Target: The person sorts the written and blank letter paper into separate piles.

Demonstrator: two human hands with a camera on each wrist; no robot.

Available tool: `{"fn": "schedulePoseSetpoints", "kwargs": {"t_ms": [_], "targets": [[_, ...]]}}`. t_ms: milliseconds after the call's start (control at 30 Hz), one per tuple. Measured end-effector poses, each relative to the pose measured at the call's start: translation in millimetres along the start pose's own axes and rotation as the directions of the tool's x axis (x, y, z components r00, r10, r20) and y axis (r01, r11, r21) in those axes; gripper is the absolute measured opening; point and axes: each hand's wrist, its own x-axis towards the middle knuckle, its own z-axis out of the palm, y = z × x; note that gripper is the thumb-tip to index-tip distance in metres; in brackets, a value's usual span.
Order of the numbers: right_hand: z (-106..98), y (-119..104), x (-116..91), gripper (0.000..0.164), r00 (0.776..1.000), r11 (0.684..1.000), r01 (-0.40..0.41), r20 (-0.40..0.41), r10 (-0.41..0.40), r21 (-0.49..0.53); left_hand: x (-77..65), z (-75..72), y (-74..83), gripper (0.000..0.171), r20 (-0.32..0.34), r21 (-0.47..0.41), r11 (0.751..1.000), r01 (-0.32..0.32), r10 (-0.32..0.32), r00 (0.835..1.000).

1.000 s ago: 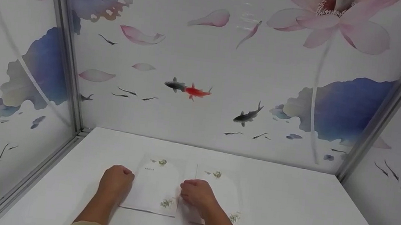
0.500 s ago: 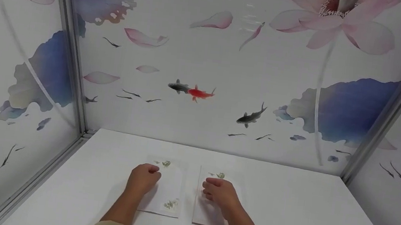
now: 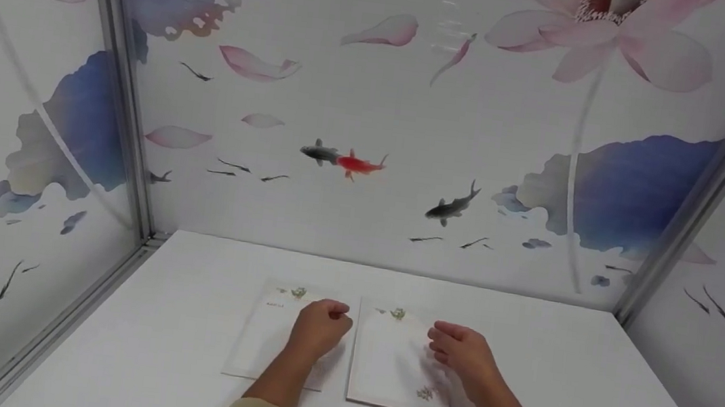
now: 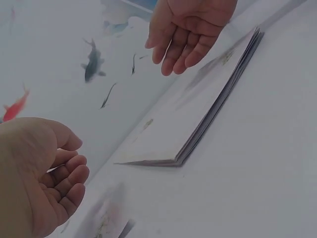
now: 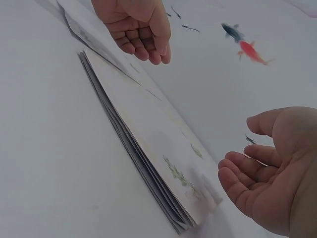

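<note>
Two white paper stacks with small green plant prints in their corners lie side by side on the table. Over the inner edge of the left stack (image 3: 257,348) hovers my left hand (image 3: 319,328), its fingers loosely curled around nothing. My right hand (image 3: 465,353) hangs at the right edge of the right stack (image 3: 385,363), fingers relaxed and holding nothing. In the left wrist view, several layers show along the edge of the right stack (image 4: 193,114), with a gap between it and my left hand (image 4: 47,178). The right wrist view shows both palms facing inward across the right stack (image 5: 133,109).
A white table (image 3: 561,376) carries the stacks. Behind it rises a white panel (image 3: 347,222) printed with fish and lotus flowers, with similar panels on both sides. Metal posts (image 3: 681,226) stand at the corners.
Both hands have moved to the right, from the two sides of the left stack to the two sides of the right stack. Neither stack has clearly shifted.
</note>
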Motion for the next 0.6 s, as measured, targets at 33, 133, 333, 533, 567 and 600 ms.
{"fn": "schedulePoseSetpoints", "kwargs": {"t_ms": [33,133,333,533,567,600], "targets": [[-3.5,1.0,0.4,0.049,1.000,1.000,-0.005,-0.005,0.005,0.000,0.0,3.5,1.8,0.028,0.007,-0.005,1.000,-0.003,0.003,1.000],[-10.9,3.1,1.4,0.050,1.000,1.000,-0.018,-0.010,0.018,-0.003,-0.7,11.7,6.5,0.028,0.030,-0.023,1.000,-0.015,0.016,0.999],[-15.6,5.0,2.2,0.054,1.000,0.999,0.004,0.000,-0.004,-0.035,-2.0,19.5,11.0,0.031,0.083,-0.063,0.997,-0.041,0.046,0.995],[-14.2,7.9,-1.6,0.075,0.995,0.951,0.095,0.053,-0.083,-0.295,-4.9,22.3,3.0,0.057,0.230,0.092,0.981,-0.171,0.147,0.962],[-13.6,8.7,-2.1,0.080,0.994,0.928,0.106,0.067,-0.088,-0.358,-5.6,22.7,1.3,0.064,0.272,0.133,0.968,-0.212,0.170,0.947],[-13.2,9.5,-2.6,0.084,0.992,0.901,0.120,0.086,-0.092,-0.416,-6.1,23.1,-0.6,0.071,0.313,0.171,0.953,-0.251,0.189,0.931]]}}
